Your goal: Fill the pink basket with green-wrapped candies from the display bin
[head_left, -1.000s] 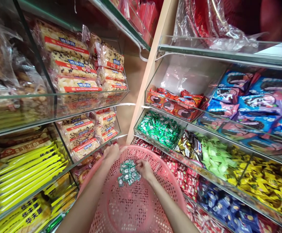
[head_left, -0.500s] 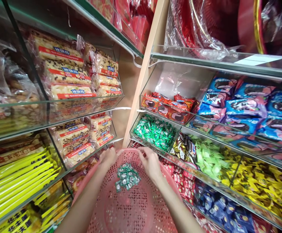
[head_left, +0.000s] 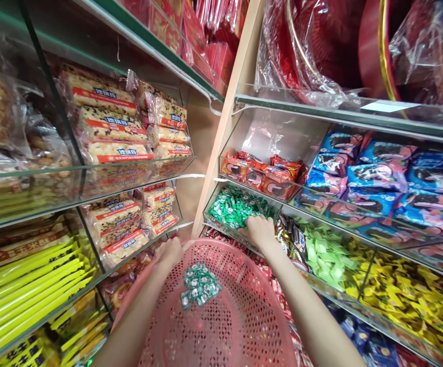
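Observation:
My left hand (head_left: 169,253) is closed around the far left rim of a pink perforated plastic basket (head_left: 214,331). Inside the basket rests a small heap of green-wrapped candies (head_left: 200,286). My right hand (head_left: 260,233) is off the basket and over the front edge of a glass bin of green-wrapped candies (head_left: 231,206). Its fingers bend downward there, and the fingertips are hidden, so I cannot see whether they grip anything.
Right of the green candies are brown-wrapped sweets (head_left: 288,237), light green packets (head_left: 324,255) and yellow-wrapped candies (head_left: 416,300). Blue cookie packs (head_left: 374,173) fill the shelf above. Packaged pastries (head_left: 116,150) stand on the left shelves. A wooden post (head_left: 216,137) divides the shelving.
My right hand has left the basket's rim and moved right and up to the bin of green candies. My left hand stays on the rim.

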Action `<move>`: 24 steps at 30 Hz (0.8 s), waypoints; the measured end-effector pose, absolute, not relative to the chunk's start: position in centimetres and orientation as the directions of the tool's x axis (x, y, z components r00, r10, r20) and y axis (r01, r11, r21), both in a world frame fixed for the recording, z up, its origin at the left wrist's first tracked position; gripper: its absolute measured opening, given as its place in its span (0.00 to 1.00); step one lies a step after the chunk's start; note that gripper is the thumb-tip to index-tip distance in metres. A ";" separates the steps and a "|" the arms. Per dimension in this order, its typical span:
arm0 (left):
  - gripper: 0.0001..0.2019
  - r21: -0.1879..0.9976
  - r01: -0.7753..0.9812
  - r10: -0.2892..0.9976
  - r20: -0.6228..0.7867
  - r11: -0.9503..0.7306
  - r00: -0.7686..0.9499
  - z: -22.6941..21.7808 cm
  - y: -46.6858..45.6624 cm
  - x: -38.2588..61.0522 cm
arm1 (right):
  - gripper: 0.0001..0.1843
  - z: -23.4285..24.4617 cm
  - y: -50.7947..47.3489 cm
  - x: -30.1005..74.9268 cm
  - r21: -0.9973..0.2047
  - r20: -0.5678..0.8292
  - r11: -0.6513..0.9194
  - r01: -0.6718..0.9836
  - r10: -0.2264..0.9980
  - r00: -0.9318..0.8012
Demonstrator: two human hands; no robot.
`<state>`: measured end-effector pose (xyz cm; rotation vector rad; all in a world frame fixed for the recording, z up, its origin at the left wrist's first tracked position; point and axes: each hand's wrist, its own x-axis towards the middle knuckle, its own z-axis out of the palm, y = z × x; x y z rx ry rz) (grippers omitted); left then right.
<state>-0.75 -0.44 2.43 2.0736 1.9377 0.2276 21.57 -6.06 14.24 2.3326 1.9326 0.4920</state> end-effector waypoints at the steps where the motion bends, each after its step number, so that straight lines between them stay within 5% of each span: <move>1: 0.36 0.320 0.946 0.993 -0.081 -0.053 0.083 2.4 -0.5 -0.8 | 0.15 14.2 -6.0 21.6 0.257 0.191 -0.209 0.944 0.968 0.162; 9: 0.36 0.341 0.938 0.993 -0.075 -0.063 0.094 2.4 -0.5 -0.8 | 0.12 14.1 -6.1 22.0 0.271 0.239 -0.223 0.936 0.958 0.159; 15: 0.37 0.345 0.937 0.994 -0.079 -0.046 0.078 2.5 -0.6 -0.7 | 0.14 14.9 -7.8 21.5 0.258 0.512 -0.246 0.935 0.855 0.084; 20: 0.38 0.345 0.937 0.993 -0.081 -0.050 0.083 2.4 -0.6 -0.6 | 0.16 12.9 -9.0 18.9 -0.118 0.632 0.219 0.968 0.769 -0.097; 22: 0.37 0.335 0.941 0.993 -0.082 -0.049 0.081 2.5 -0.7 -0.6 | 0.15 10.0 -8.6 17.6 -0.344 0.552 0.377 0.860 0.822 -0.139; 24: 0.38 0.326 0.944 0.993 -0.078 -0.054 0.083 2.6 -0.8 -0.7 | 0.13 6.3 -7.6 16.9 -0.567 0.387 0.357 0.742 0.911 -0.143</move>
